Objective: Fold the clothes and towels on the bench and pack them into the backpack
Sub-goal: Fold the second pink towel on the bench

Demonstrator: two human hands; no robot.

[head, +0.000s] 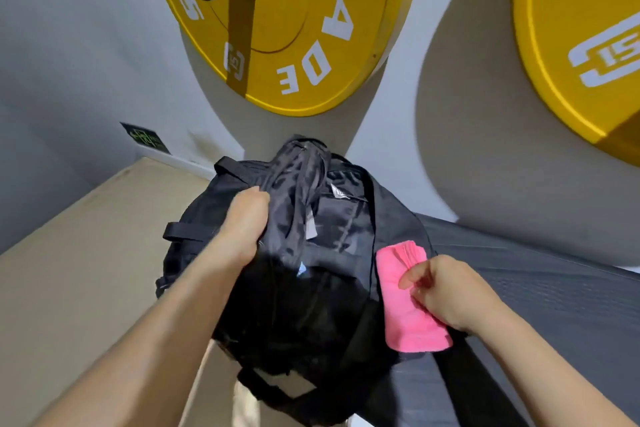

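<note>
**Packing stage: folded towel at the bag's mouth**

The left hand (242, 222) is clamped on the dark fabric near the top of the black backpack (332, 229), seemingly holding it open. The right hand (440, 291) pinches a folded pink towel (405, 308) against the backpack's right edge, above the grey surface (536, 281). Folding of this towel looks finished, but it is not yet inside. No other clothes show on the surface. What the backpack already holds cannot be made out in its dark interior.
</note>
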